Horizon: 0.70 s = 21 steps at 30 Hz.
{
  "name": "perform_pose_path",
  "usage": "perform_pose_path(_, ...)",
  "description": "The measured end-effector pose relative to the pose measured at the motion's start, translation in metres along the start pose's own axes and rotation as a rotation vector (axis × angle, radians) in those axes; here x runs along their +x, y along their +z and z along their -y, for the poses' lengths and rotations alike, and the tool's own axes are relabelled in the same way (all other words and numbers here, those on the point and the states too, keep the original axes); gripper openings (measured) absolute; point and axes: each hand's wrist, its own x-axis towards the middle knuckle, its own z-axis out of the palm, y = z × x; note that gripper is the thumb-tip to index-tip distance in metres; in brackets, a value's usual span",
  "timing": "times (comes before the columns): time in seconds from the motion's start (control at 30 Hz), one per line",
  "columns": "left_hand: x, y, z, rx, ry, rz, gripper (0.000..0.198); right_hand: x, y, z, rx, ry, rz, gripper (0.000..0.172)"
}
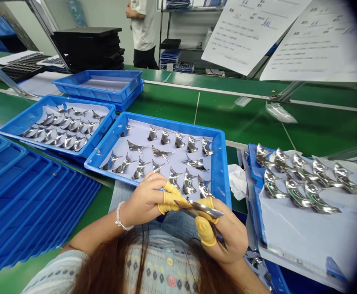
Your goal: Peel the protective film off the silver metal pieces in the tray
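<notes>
A shiny, curved, pointed metal piece (201,209) is held in front of my chest. My right hand (227,232) is closed round it, with yellow finger cots on the thumb and a finger. My left hand (154,194), also in yellow finger cots, has its fingers pinched at the piece's left end; their tips are partly hidden. Just beyond my hands lies a blue tray (226,171), lined with white paper and holding several similar metal pieces (140,168) in rows.
Another filled blue tray (101,134) stands at left, with stacked trays (97,96) behind it. Nested blue trays (37,204) fill the lower left. At right, more metal pieces (297,196) lie on a paper-lined tray (313,241). Crumpled paper (237,181) sits between. A person (144,28) stands beyond the bench.
</notes>
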Motion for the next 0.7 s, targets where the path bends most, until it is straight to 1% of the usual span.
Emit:
perform_pose_path(0.07, 0.001, 0.001, 0.000, -0.025, -0.024, 0.032, 0.027, -0.002, 0.001, -0.001, -0.037, 0.008, -0.004, 0.010)
perform_pose_path(0.13, 0.001, 0.003, 0.000, -0.062, -0.046, 0.036, 0.031, -0.004, 0.003, -0.002, -0.086, 0.025, -0.019, 0.010)
perform_pose_path(0.2, 0.002, 0.004, -0.001, -0.090, -0.067, 0.007, 0.037, -0.006, 0.005, -0.002, -0.129, 0.042, -0.038, 0.012)
perform_pose_path(0.27, 0.002, 0.005, -0.001, -0.101, -0.087, -0.024, 0.039, -0.005, 0.007, -0.002, -0.153, 0.048, -0.046, 0.012)
perform_pose_path(0.33, 0.001, 0.005, -0.002, -0.111, -0.112, -0.031, 0.037, -0.003, 0.007, 0.000, -0.144, 0.055, -0.027, 0.009)
perform_pose_path(0.4, 0.001, 0.004, -0.002, -0.128, -0.145, -0.026, 0.037, -0.002, 0.005, 0.001, -0.072, 0.080, 0.006, 0.011)
perform_pose_path(0.5, 0.001, 0.002, -0.004, -0.152, -0.177, -0.012, 0.039, -0.003, 0.002, -0.003, 0.129, 0.171, 0.019, 0.030)
perform_pose_path(0.63, 0.002, 0.001, -0.005, -0.175, -0.132, 0.012, 0.036, -0.012, 0.004, -0.016, 0.421, 0.441, 0.008, 0.062)
perform_pose_path(0.7, 0.003, 0.000, -0.006, -0.189, -0.115, 0.019, 0.033, -0.015, 0.007, -0.020, 0.559, 0.564, 0.040, 0.066)
